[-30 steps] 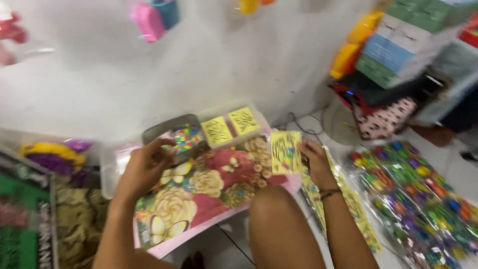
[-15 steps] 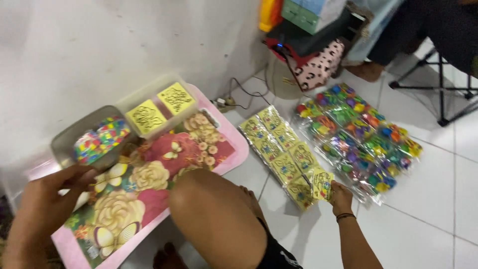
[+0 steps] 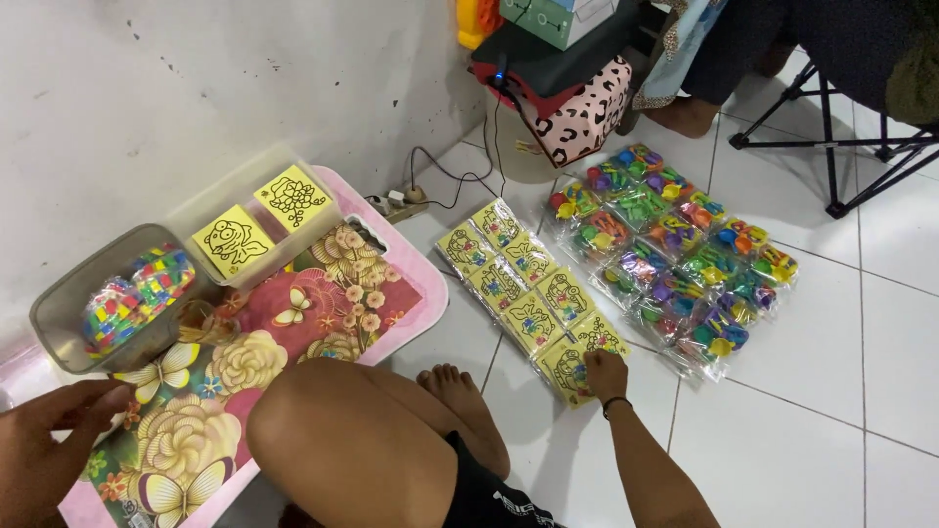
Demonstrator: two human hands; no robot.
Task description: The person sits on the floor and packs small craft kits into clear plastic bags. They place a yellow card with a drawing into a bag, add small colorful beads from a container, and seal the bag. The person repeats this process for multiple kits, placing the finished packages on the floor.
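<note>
Head view: at lower centre the right hand (image 3: 606,374) rests fingers-down, held together, on the nearest packet of a sheet of yellow picture packets (image 3: 528,298) lying on the white floor tiles (image 3: 831,391) (whether it pinches the packet, I cannot tell). At lower left the left hand (image 3: 54,440) lies with loosely curled fingers on the flowered tray (image 3: 323,303), beside a grey tub of coloured blocks (image 3: 112,298).

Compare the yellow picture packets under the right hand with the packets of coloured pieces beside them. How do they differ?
The yellow picture packets look flat and show black line drawings; the packets of coloured pieces bulge with small pieces in many colours. The yellow ones lie nearer the floral tray, the coloured ones farther out. The right hand touches only a yellow packet. Both sets lie in two rows on the tiled floor in clear wrapping.
</note>
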